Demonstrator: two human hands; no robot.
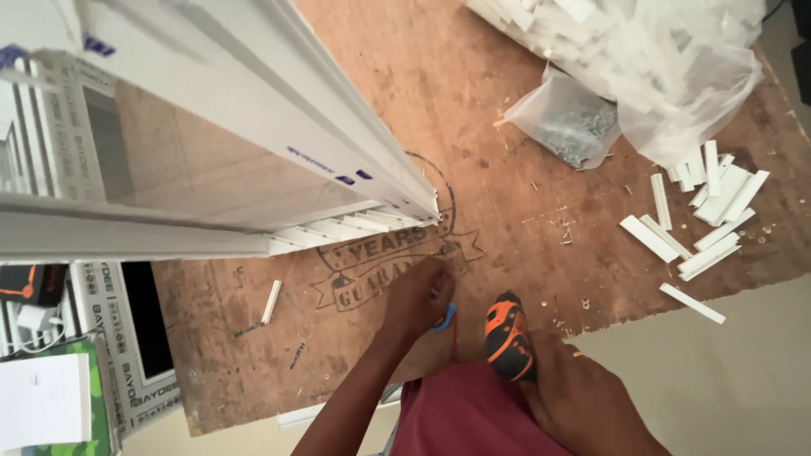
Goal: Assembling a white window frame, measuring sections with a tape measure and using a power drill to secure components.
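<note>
— Where are your hands relative to the plywood board (524, 152)?

— Both at its near edge. My left hand (420, 293) reaches down onto the board, fingers pinched shut around a small blue piece (445, 318), just below the corner of the white window frame (279, 127). My right hand (564, 384) is wrapped around the handle of the orange and black cordless drill (508, 335), which points down at the board's edge.

— Which step is this?

— I judge it as lining up a fastening spot near the frame corner; the drill tip is hidden, so I cannot tell whether it touches.

— And next?

— Probably steadying the blue piece and bringing the drill squarely over it. The bag of screws (570, 127) lies at the board's far side, white offcuts (705, 215) to its right.
</note>
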